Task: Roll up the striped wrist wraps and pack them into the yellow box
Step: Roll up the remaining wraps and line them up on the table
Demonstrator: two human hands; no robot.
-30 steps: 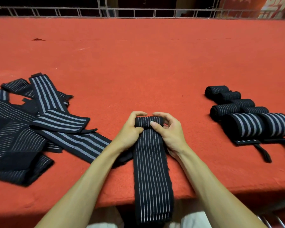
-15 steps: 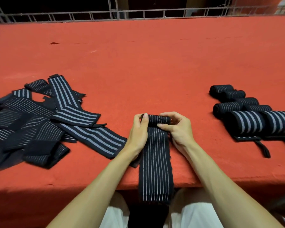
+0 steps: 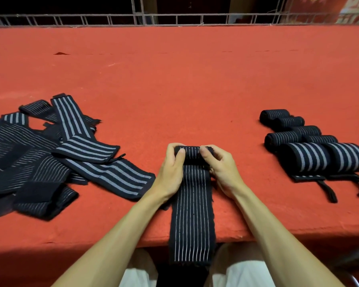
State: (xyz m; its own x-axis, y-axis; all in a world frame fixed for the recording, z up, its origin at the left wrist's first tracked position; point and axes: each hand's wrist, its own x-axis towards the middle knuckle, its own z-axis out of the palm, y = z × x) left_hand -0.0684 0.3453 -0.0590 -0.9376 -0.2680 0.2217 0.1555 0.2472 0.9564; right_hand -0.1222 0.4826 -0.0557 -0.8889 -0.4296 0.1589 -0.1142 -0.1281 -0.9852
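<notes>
While both hands grip its rolled end, the wrap [image 3: 192, 195] lies on the bench [image 3: 174, 79] at the near edge, directly in front of the person. The left hand [image 3: 171, 168] holds the left end of the roll [image 3: 192, 152], with the thumb on top and the fingers curled over the far side. The right hand [image 3: 221, 168] holds the right end in the same way. From the roll, the flat part of the wrap runs toward the person, passes over the bench edge and hangs down between the knees. At the left, a pile [image 3: 50, 158] of loose wraps lies in disorder, some with broad stripes and some with thin ones. Its nearest strip ends just beside the left wrist. At the right, well apart from the hands, finished rolls [image 3: 311, 146] lie close together, two thick ones in front and thinner ones behind. Black loops from them point to the near edge. A metal rail [image 3: 174, 17] stands behind the bench.
</notes>
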